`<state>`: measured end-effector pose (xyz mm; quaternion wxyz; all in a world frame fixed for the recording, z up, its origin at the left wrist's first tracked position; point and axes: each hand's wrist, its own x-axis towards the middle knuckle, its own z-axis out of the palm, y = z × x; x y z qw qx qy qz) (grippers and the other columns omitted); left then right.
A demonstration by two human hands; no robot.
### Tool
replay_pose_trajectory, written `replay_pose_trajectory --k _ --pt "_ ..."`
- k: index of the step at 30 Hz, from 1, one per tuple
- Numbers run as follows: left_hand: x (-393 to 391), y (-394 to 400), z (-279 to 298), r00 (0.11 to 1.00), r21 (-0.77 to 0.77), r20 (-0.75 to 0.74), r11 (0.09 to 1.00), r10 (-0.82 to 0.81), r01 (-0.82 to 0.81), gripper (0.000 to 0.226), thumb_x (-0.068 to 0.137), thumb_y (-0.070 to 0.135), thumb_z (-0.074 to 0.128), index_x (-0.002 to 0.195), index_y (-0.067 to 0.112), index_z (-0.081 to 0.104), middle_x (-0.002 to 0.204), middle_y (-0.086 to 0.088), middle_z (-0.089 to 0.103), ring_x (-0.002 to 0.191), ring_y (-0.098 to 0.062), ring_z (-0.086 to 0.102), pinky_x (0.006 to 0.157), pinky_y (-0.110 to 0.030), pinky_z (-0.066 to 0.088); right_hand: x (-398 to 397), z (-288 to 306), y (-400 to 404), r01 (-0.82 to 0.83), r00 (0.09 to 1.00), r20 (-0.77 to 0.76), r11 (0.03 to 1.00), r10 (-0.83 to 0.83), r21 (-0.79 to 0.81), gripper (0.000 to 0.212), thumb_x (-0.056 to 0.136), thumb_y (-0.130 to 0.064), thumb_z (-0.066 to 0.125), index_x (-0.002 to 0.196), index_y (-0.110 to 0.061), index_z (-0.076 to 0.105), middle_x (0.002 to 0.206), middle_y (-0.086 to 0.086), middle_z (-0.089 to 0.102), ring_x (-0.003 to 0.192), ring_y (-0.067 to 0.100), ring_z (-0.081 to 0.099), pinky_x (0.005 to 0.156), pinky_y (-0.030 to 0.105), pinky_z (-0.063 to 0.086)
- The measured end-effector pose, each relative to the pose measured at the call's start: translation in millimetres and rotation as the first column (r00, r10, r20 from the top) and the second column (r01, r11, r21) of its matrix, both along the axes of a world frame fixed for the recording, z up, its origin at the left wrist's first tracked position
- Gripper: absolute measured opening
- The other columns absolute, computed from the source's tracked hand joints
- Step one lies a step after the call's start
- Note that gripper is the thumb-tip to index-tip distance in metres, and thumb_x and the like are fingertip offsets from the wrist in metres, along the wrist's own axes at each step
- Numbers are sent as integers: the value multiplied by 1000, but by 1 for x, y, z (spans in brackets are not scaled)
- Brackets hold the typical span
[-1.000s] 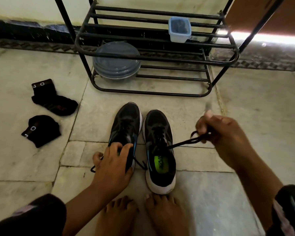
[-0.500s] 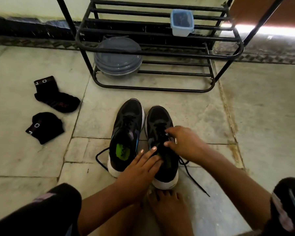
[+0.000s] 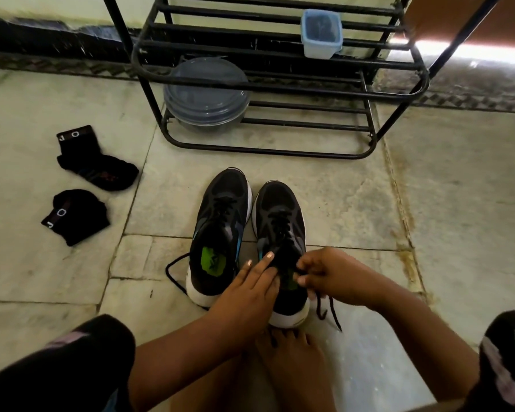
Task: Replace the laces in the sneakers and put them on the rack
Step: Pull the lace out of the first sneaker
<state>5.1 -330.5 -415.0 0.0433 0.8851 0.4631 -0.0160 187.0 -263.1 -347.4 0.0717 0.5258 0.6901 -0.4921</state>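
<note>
Pale stone floor (image 3: 428, 218) fills most of the frame, with a dark patterned border along the wall at the top; a black metal rack (image 3: 280, 84) stands at upper centre, holding a round lidded container (image 3: 205, 93) on its lower tier at the left and a small square tub (image 3: 321, 34) on the tier above, toward the right. Two black sneakers sit side by side at centre, toes toward the rack; the left sneaker (image 3: 220, 227) shows its green insole, and a loose lace (image 3: 176, 269) loops out onto the floor at its left side; the right sneaker (image 3: 280, 221) is under both hands. The left hand (image 3: 247, 292) rests on that shoe's opening with fingers extended (nothing gripped); the right hand (image 3: 330, 278) pinches the shoe's black lace (image 3: 324, 310), whose free ends trail to the floor by the heel. Two black socks (image 3: 95, 168) lie at the left of the frame; bare toes (image 3: 283, 346) touch the right sneaker's heel.
</note>
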Motion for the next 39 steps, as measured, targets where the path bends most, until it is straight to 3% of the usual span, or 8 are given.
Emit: replay_pose_trajectory --k 3,6,8,12,18,30,34,39 --pt "-1 -1 0 1000 -26 -21 1000 -11 11 47 73 23 43 107 7 71 113 -11 68 119 -30 56 95 -40 42 2 23 4 -284 956 -107 955 274 -86 15 89 -17 63 101 -21 71 86 -8 69 83 4 64 80 21 51" --pt "-5 -2 -1 999 -46 -24 999 -25 24 44 73 29 53 109 9 71 117 -11 67 122 -29 54 96 -38 38 9 34 17 -207 960 -218 969 174 -135 16 87 -16 66 100 -23 73 91 -12 72 86 -2 65 78 13 48" --pt "-4 1 5 999 -81 -42 997 -9 6 53 65 32 72 112 8 69 121 -13 65 125 -30 51 96 -38 40 12 27 28 -80 983 -158 994 90 68 20 86 -16 67 103 -27 70 94 -13 70 87 -2 63 79 15 48" --pt "1 3 7 999 -68 -48 998 16 -19 49 84 19 33 116 0 64 130 -19 57 132 -35 40 99 -44 40 -6 -5 30 87 996 -30 947 -82 309 31 87 -15 65 117 -22 64 102 -8 63 89 5 58 70 9 44" --pt "-2 -3 2 999 -56 -19 998 30 -31 54 75 26 31 101 3 73 109 -13 69 119 -31 57 83 -39 54 -22 -39 13 148 989 -75 825 -129 545 13 88 -11 62 96 -14 72 96 2 62 88 17 59 81 25 47" --pt "-5 -4 0 999 -14 -36 999 31 -32 61 73 35 30 105 3 71 113 -12 68 122 -32 54 85 -38 53 -23 -37 24 318 948 -149 871 -282 374 16 93 -7 49 83 -14 60 89 -5 56 80 6 52 68 16 42" --pt "-9 -7 0 999 34 -49 999 18 -16 59 73 43 48 115 6 67 129 -12 59 132 -33 40 104 -48 39 -19 -30 23 183 983 -80 914 -165 362 5 88 -15 62 91 -19 63 93 -5 57 84 10 54 77 23 47" --pt "-11 -7 0 995 148 -103 989 1 14 87 56 47 79 128 5 55 150 -15 28 143 -27 19 114 -52 7 -19 -32 17 173 984 -49 875 -169 453 10 87 -11 63 89 -16 71 89 -5 60 84 12 57 80 24 48"
